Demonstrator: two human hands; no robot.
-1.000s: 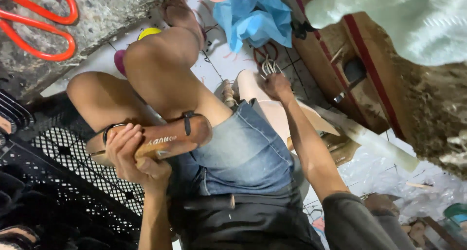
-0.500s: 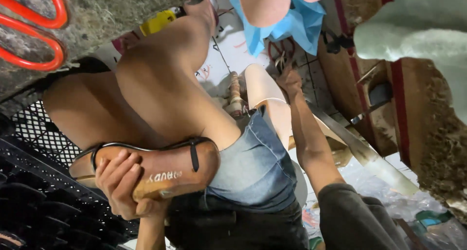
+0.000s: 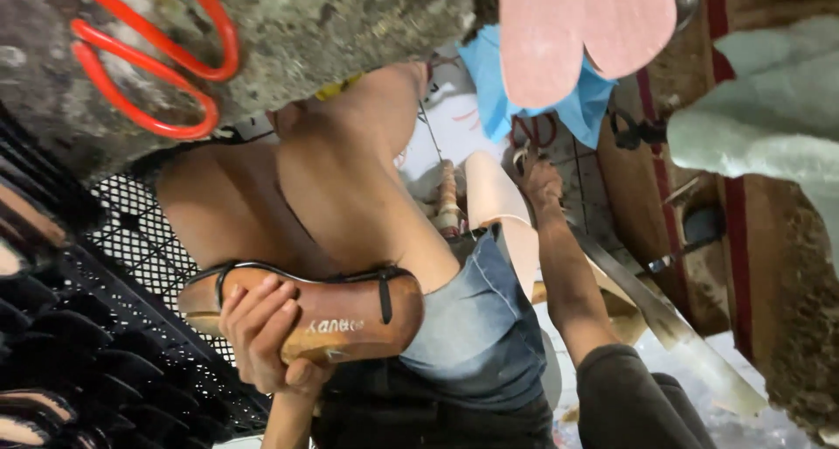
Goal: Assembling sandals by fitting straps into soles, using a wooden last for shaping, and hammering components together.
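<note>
**Inspector:** Sandal [image 3: 323,318], brown, with thin black straps, sits at lower centre of the frame, lying lengthwise against the person's bare knee and the hem of the denim shorts [image 3: 476,327]. Pale lettering shows on its sole.

**Clerk:** Which hand has it?

**Inspector:** The hand at lower left of the frame, taken as the left hand [image 3: 262,331]. Its grip is closed around the near side of the sandal, fingers curled over the sole edge, thumb underneath. Firm contact, no gap visible.

**Clerk:** And the other hand?

**Inspector:** The right hand [image 3: 542,180] is extended toward upper centre, arm in a dark sleeve at the elbow. It rests at a pair of scissors [image 3: 529,139] with dark red handles lying on the tiled floor [image 3: 581,165]. Whether the grip has closed on them I cannot tell; the fingers are turned away from view.

**Clerk:** Surroundings?

**Inspector:** Upper left: red-handled scissors [image 3: 149,65] lying on a rough grey stone slab [image 3: 350,21]. Upper centre: two pink sole cut-outs [image 3: 577,30], overlapping, with a blue cloth [image 3: 498,91] just behind them. Left edge: a black perforated rack [image 3: 131,265] holding dark shoe pieces. Right of centre: a long flat metal blade [image 3: 655,309] running diagonally toward lower right. A pale translucent bag [image 3: 769,134] occupies upper right, beside a wooden frame [image 3: 743,265] with a red stripe.
</note>
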